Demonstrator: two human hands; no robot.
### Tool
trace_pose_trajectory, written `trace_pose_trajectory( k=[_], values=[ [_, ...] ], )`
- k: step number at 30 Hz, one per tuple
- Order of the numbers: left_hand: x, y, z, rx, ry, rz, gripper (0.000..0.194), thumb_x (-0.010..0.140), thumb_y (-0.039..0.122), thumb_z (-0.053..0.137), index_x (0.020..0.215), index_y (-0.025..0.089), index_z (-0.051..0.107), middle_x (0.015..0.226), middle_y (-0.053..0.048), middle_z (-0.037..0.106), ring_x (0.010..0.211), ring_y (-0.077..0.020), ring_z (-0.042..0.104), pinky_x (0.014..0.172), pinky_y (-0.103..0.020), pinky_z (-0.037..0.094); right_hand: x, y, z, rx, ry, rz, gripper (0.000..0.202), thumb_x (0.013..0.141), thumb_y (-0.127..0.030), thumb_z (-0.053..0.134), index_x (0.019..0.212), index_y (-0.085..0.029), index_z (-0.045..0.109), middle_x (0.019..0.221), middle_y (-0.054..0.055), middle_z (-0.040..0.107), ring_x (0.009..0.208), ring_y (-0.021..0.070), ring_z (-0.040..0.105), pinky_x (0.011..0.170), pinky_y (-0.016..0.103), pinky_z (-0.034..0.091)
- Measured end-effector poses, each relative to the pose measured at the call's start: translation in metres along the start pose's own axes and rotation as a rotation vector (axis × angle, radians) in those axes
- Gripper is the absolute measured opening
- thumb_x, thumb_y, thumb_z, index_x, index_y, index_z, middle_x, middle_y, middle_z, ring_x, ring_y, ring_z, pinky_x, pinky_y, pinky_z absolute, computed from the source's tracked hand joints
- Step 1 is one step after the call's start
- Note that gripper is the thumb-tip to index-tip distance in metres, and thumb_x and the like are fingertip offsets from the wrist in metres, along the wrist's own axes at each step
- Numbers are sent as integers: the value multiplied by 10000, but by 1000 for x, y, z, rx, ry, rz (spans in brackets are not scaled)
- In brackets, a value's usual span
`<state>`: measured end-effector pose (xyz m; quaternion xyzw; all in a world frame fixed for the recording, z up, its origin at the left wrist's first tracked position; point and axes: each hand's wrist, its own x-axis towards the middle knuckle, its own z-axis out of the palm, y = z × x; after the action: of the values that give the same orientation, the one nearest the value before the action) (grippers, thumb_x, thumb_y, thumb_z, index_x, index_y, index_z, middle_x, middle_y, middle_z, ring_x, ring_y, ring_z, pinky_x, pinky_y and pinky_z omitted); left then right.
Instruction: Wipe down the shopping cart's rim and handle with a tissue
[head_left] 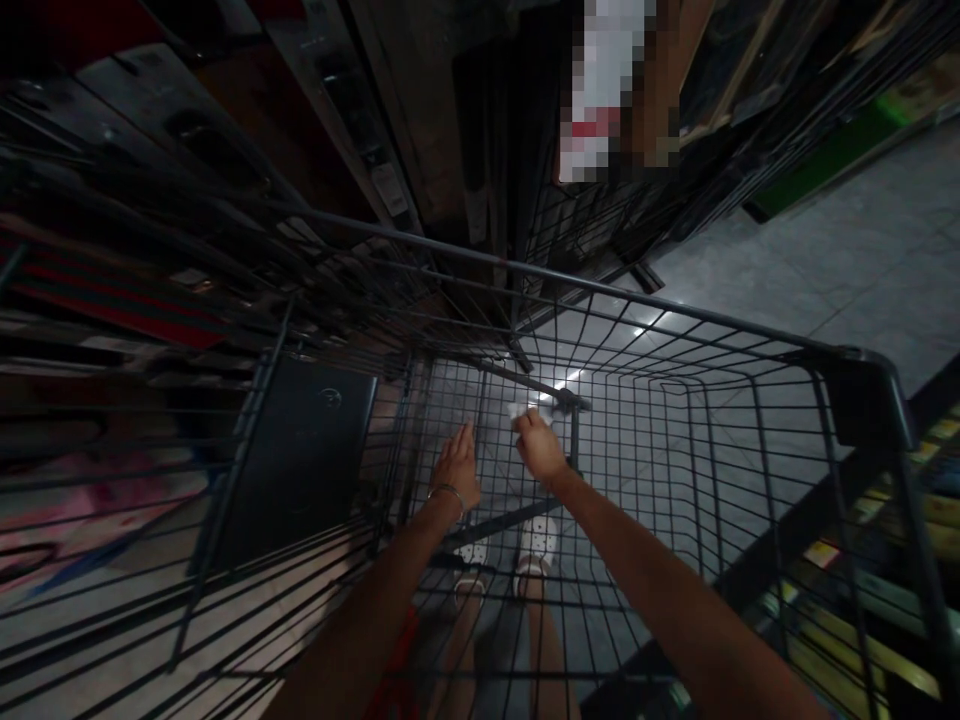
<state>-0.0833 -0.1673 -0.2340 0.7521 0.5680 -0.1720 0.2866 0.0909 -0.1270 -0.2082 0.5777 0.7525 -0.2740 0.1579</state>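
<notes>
A small white piece of paper or cloth (525, 408) is seen at the far bottom corner of a wire shopping cart (750, 420), just in front of the cart's inner crossbar (532, 385). Its exact nature cannot be told in the dim light; a slip or a wipe is judged likely.

Handling, as judged: the piece is expected to be very light, limp and easily crumpled, not fragile, not slippery. A fingertip pinch at its near edge is judged sufficient; no force is called for. It could slip through the mesh of the cart floor if released carelessly.

Right hand (538, 445): the fingers are curled and closed on the white piece, the knuckles turned upward, the wrist bent slightly down. The forearm is stretched long and nearly straight into the basket from the lower right.

Left hand (457, 468): the fingers are held together and extended, the tips pointed toward the cart's far end, laid on or just above the mesh floor; contact cannot be confirmed. Nothing is held. A thin bangle (448, 492) is worn at the wrist. The hand lies just beside the right one, apart from the white piece.

Through the mesh, two feet in white patterned sandals (536, 545) are visible on the grey tiled floor (862, 250). A dark flat panel (300, 450) stands against the cart's left side. Store shelving (187, 150) is recorded beyond the cart.
</notes>
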Motion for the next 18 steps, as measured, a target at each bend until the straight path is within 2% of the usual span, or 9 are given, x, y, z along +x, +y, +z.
trace_pose_trajectory(
  k=[5, 7, 9, 13, 18],
  values=[
    [3, 2, -3, 10, -33, 2, 546, 865, 421, 591, 1347, 215, 439, 1500, -107, 332, 1353, -318, 346, 1094, -595, 305, -58, -16, 40, 28, -276, -346, 241, 918, -312, 585, 1100, -154, 604, 1081, 51, 638, 908, 161, 637, 780, 355, 555],
    [5, 2, -4, 18, -36, 7, 534, 865, 417, 592, 1336, 210, 450, 1483, -109, 355, 1336, -313, 370, 1083, -586, 327, -73, -17, 50, 16, -341, -411, 207, 919, -303, 585, 1058, -153, 616, 1039, 44, 648, 866, 147, 639, 751, 333, 558],
    [5, 2, -5, 27, -33, 14, 515, 868, 410, 591, 1322, 206, 462, 1461, -109, 383, 1312, -304, 401, 1066, -575, 357, -75, -13, 51, 7, -346, -437, 194, 921, -298, 582, 1047, -155, 621, 1037, 43, 650, 873, 147, 640, 762, 338, 558],
    [5, 1, -5, 34, -19, 30, 482, 872, 399, 590, 1298, 202, 481, 1416, -106, 432, 1260, -284, 458, 1026, -546, 414, -44, 4, 28, 0, -213, -363, 253, 927, -305, 570, 1138, -167, 594, 1133, 62, 628, 979, 180, 628, 845, 391, 541],
    [3, 0, -3, 20, 2, 31, 495, 870, 401, 591, 1309, 206, 472, 1436, -106, 412, 1281, -292, 437, 1041, -557, 394, 20, 24, -14, -14, 2, -92, 289, 926, -324, 567, 1166, -162, 576, 1186, 76, 600, 1017, 198, 613, 862, 414, 533]
  ],
)
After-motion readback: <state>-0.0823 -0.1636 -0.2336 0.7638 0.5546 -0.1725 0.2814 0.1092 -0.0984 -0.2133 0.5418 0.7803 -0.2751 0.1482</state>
